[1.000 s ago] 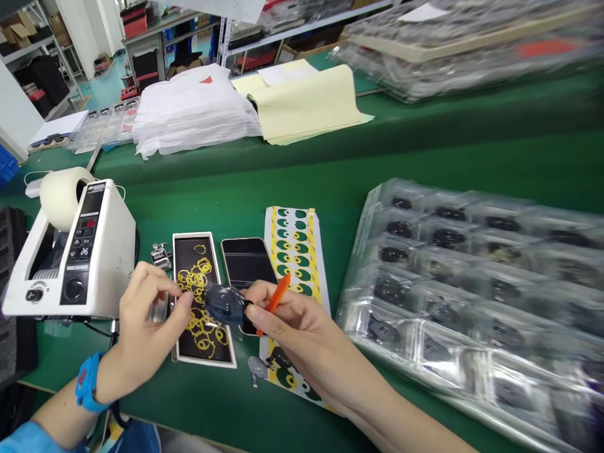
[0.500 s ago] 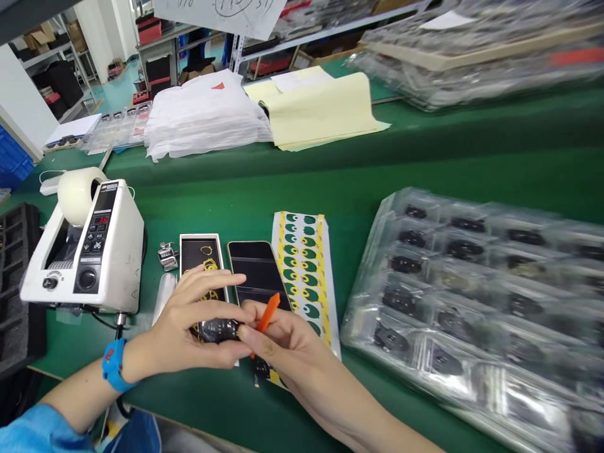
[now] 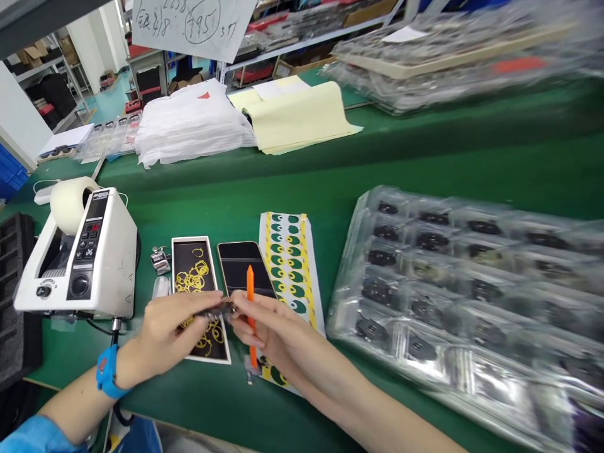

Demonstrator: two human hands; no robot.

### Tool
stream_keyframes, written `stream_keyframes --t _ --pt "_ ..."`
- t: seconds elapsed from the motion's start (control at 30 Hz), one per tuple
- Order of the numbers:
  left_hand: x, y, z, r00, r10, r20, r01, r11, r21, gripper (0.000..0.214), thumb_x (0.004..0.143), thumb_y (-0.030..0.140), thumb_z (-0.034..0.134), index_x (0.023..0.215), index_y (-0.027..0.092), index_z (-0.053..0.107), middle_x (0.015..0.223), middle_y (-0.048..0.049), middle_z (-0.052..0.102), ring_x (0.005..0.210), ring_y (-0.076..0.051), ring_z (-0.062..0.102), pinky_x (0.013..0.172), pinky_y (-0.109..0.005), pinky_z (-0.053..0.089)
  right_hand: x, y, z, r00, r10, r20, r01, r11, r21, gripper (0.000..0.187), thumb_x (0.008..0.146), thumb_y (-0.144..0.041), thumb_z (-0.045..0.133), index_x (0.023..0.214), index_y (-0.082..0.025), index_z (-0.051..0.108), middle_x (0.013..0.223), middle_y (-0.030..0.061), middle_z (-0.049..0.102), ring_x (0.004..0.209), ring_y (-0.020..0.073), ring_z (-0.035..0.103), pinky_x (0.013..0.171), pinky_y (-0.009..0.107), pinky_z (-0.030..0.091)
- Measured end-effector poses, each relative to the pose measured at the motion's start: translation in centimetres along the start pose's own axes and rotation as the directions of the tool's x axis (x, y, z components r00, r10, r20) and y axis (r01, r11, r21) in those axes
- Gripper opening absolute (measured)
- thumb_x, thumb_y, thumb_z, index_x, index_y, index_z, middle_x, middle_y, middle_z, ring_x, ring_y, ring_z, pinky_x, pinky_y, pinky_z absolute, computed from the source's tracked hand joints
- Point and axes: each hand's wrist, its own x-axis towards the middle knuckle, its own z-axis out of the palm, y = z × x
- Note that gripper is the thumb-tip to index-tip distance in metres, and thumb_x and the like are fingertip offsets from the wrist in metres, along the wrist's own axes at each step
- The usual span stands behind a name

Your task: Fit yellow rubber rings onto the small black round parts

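Between my hands is a small dark part, blurred and partly covered by fingers. My left hand grips it from the left, thumb below and fingers above. My right hand touches its right end with the fingertips and also holds an orange plastic stick, which points upright. Beneath the left fingers lies a white-rimmed box with yellow rings on its black inside. Just below the right hand, another small dark piece lies by the sticker sheet, which carries green and yellow shapes.
A phone lies beside the box. To the left stand a metal tally counter and a white tape dispenser. Clear plastic trays of dark parts fill the right side. White sheets and yellow paper lie behind.
The dark part has turned and now appears thinner. My left hand has shifted left and lower, its fingers closer together. The orange stick has swung from slanted to upright. The view has shifted slightly.
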Motion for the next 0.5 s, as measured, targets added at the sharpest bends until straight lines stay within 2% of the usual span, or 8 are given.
stream_keyframes --t 0.03,0.07,0.1,0.17,0.2,0.27,0.33,0.5 --pt "0.1 0.2 0.1 0.983 -0.177 -0.037 0.175 0.983 -0.060 0.021 0.091 0.016 0.057 0.107 0.018 0.070 0.099 -0.0082 0.078 0.086 -0.021 0.075 0.079 -0.031 0.063 0.0 -0.1 -0.1 0.999 -0.032 -0.027 0.030 0.997 -0.070 0.056 0.068 -0.074 0.069 0.067 -0.019 0.056 0.056 -0.0051 0.033 0.055 0.0111 0.023 0.053 0.026 0.022" --pt "0.2 0.4 0.1 0.931 -0.360 -0.053 0.349 0.925 -0.152 0.017 0.091 0.023 0.061 0.103 0.017 0.071 0.091 -0.0071 0.078 0.078 -0.021 0.076 0.073 -0.030 0.064 0.0 -0.2 -0.1 0.996 -0.077 -0.049 0.069 0.987 -0.144 0.056 0.071 -0.074 0.065 0.067 -0.019 0.057 0.056 -0.0049 0.033 0.054 0.0115 0.023 0.052 0.026 0.021" --pt "0.4 0.6 0.1 0.856 -0.516 -0.034 0.492 0.832 -0.255 0.021 0.089 0.030 0.064 0.101 0.015 0.071 0.086 -0.0066 0.078 0.072 -0.022 0.076 0.067 -0.030 0.064 0.1 -0.2 -0.1 0.989 -0.129 -0.067 0.112 0.972 -0.209 0.054 0.073 -0.073 0.063 0.067 -0.020 0.057 0.056 -0.0046 0.033 0.054 0.0117 0.024 0.052 0.027 0.021" --pt "0.8 0.7 0.1 0.729 -0.682 0.067 0.640 0.643 -0.421 0.037 0.081 0.044 0.072 0.102 0.013 0.070 0.082 -0.0077 0.078 0.067 -0.025 0.076 0.061 -0.031 0.064 0.1 -0.3 -0.2 0.972 -0.219 -0.090 0.185 0.939 -0.292 0.047 0.076 -0.066 0.063 0.066 -0.021 0.055 0.058 -0.0037 0.037 0.054 0.0120 0.027 0.051 0.027 0.023" --pt "1.0 0.7 0.1 0.694 -0.711 0.115 0.670 0.579 -0.465 0.044 0.077 0.048 0.075 0.102 0.012 0.070 0.082 -0.0084 0.078 0.067 -0.026 0.076 0.061 -0.031 0.064 0.2 -0.3 -0.1 0.964 -0.247 -0.096 0.205 0.926 -0.318 0.044 0.076 -0.062 0.064 0.067 -0.021 0.054 0.060 -0.0032 0.039 0.055 0.0122 0.030 0.051 0.027 0.025" --pt "1.2 0.7 0.2 0.667 -0.727 0.167 0.693 0.521 -0.499 0.050 0.072 0.052 0.078 0.100 0.011 0.070 0.077 -0.0085 0.077 0.066 -0.026 0.075 0.060 -0.030 0.063 0.4 -0.2 0.0 0.959 -0.269 -0.094 0.220 0.909 -0.355 0.037 0.076 -0.057 0.065 0.074 -0.021 0.056 0.062 -0.0028 0.043 0.056 0.0128 0.035 0.051 0.026 0.029" --pt "1.2 0.7 0.4 0.664 -0.722 0.196 0.700 0.508 -0.502 0.050 0.071 0.052 0.079 0.097 0.011 0.069 0.071 -0.0066 0.075 0.063 -0.023 0.074 0.059 -0.029 0.062 0.5 0.1 0.1 0.955 -0.289 -0.065 0.239 0.881 -0.408 0.031 0.077 -0.051 0.063 0.079 -0.021 0.056 0.063 -0.0028 0.046 0.056 0.0127 0.036 0.051 0.026 0.030" --pt "0.9 0.9 1.1 0.686 -0.698 0.208 0.686 0.524 -0.504 0.046 0.070 0.053 0.079 0.087 0.013 0.065 0.069 -0.0027 0.072 0.056 -0.016 0.070 0.060 -0.026 0.062 0.7 0.9 0.3 0.903 -0.429 -0.018 0.340 0.739 -0.581 0.024 0.083 -0.036 0.053 0.066 -0.021 0.047 0.060 -0.0041 0.037 0.053 0.0120 0.031 0.049 0.026 0.026"
